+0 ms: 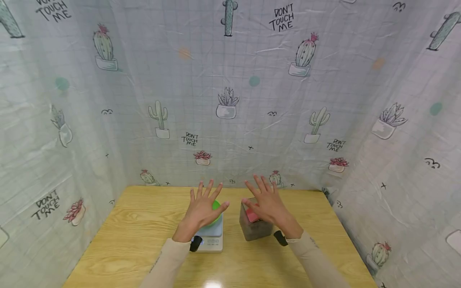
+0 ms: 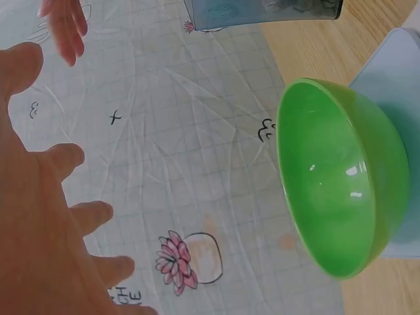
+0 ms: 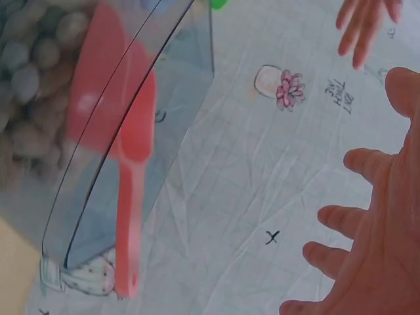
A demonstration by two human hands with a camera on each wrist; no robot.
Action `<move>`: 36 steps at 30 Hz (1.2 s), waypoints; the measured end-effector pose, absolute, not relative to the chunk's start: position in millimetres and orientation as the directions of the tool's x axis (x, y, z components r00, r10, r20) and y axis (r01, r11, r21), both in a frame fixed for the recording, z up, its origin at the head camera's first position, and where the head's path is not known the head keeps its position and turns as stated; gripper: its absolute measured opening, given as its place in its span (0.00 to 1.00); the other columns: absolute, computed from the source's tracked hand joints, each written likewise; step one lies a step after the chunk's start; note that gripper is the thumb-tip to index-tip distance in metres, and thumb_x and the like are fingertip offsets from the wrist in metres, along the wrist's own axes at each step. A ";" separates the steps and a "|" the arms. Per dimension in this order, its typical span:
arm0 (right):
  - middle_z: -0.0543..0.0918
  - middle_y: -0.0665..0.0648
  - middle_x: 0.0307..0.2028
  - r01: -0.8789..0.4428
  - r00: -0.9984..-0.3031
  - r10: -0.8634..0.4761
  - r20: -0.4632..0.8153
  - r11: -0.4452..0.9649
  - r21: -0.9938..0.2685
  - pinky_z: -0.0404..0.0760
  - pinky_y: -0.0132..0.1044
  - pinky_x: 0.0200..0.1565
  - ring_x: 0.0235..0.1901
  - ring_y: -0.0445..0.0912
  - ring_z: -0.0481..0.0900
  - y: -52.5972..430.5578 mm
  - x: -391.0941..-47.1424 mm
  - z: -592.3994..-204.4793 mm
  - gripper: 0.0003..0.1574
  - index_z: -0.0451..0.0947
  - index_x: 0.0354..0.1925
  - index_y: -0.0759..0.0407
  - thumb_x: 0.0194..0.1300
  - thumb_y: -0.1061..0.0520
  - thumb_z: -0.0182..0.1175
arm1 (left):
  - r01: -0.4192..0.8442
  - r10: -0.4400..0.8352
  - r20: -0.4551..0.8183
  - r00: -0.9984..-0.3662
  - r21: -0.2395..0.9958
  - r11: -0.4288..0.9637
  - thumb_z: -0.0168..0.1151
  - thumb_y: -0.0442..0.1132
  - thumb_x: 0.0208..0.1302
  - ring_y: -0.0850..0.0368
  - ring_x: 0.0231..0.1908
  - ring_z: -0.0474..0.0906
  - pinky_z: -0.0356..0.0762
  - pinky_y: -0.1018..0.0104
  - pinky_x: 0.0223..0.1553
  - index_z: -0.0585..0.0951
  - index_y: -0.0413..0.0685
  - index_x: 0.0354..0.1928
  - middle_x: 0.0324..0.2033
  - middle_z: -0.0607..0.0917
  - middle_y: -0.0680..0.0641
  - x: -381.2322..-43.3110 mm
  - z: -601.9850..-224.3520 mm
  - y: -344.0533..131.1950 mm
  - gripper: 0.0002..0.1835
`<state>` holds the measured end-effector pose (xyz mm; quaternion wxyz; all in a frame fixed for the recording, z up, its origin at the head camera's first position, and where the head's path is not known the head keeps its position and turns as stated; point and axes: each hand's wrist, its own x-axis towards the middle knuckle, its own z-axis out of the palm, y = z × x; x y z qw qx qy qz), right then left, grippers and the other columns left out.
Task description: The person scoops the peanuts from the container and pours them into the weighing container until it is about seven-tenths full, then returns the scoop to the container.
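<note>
Both hands are raised with fingers spread and hold nothing. My left hand [image 1: 202, 207] is above a digital kitchen scale [image 1: 212, 245], on which sits a green bowl [image 2: 335, 184]. In the left wrist view the bowl's visible inside is bare. Over a clear, grey-tinted box [image 1: 255, 231] is my right hand [image 1: 268, 204]. Inside that box, in the right wrist view, lie several roundish pebble-like pieces [image 3: 39, 79], blurred through the wall. A pink scoop [image 3: 134, 141] rests in the box, its handle sticking out over the rim.
The box stands to the right of the scale on a light wooden table [image 1: 144, 228]. A cactus-printed sheet [image 1: 230, 132] hangs behind the table and along both sides. Each wrist carries a small black device [image 1: 195, 243].
</note>
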<state>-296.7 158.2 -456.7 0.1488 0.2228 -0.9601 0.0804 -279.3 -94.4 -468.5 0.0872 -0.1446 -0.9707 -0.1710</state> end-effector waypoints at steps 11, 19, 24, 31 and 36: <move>0.53 0.55 0.73 -0.460 -0.859 -0.437 0.268 0.887 -0.027 0.49 0.67 0.65 0.72 0.56 0.49 193.6 -301.8 -455.1 0.40 0.52 0.71 0.37 0.66 0.32 0.46 | 0.368 0.301 0.226 -0.926 0.381 0.848 0.35 0.77 0.58 0.43 0.74 0.36 0.39 0.36 0.69 0.44 0.68 0.73 0.74 0.45 0.51 -281.9 -474.9 -77.4 0.45; 0.57 0.57 0.71 -0.498 -0.833 -0.487 0.261 0.867 0.029 0.53 0.66 0.64 0.70 0.57 0.56 213.3 -303.8 -456.7 0.40 0.57 0.70 0.41 0.64 0.35 0.52 | 0.411 0.322 0.259 -0.911 0.482 0.774 0.42 0.75 0.57 0.49 0.74 0.38 0.46 0.44 0.70 0.39 0.63 0.74 0.74 0.45 0.51 -281.4 -482.3 -60.0 0.49; 0.66 0.58 0.67 -0.540 -0.802 -0.532 0.272 0.840 0.051 0.56 0.65 0.63 0.66 0.58 0.63 221.5 -306.9 -461.4 0.37 0.63 0.67 0.44 0.62 0.38 0.57 | 0.405 0.339 0.223 -0.914 0.535 0.741 0.47 0.74 0.55 0.51 0.74 0.41 0.57 0.47 0.68 0.35 0.65 0.73 0.74 0.44 0.53 -281.6 -492.8 -45.7 0.52; 0.75 0.54 0.58 -0.602 -0.707 -0.658 0.260 0.753 0.266 0.71 0.56 0.56 0.60 0.54 0.71 225.2 -317.4 -472.0 0.31 0.71 0.60 0.48 0.59 0.45 0.63 | 0.397 0.366 0.190 -0.911 0.649 0.649 0.57 0.71 0.51 0.45 0.72 0.47 0.67 0.44 0.61 0.39 0.54 0.74 0.74 0.45 0.46 -280.5 -512.5 -20.5 0.58; 0.77 0.52 0.54 -0.633 -0.694 -0.697 0.182 0.711 0.308 0.74 0.52 0.53 0.57 0.52 0.73 221.2 -318.5 -481.5 0.29 0.74 0.58 0.49 0.58 0.48 0.64 | 0.341 0.345 0.148 -0.927 0.717 0.608 0.60 0.71 0.48 0.44 0.71 0.51 0.66 0.46 0.62 0.36 0.55 0.74 0.74 0.45 0.46 -280.5 -535.3 -5.0 0.61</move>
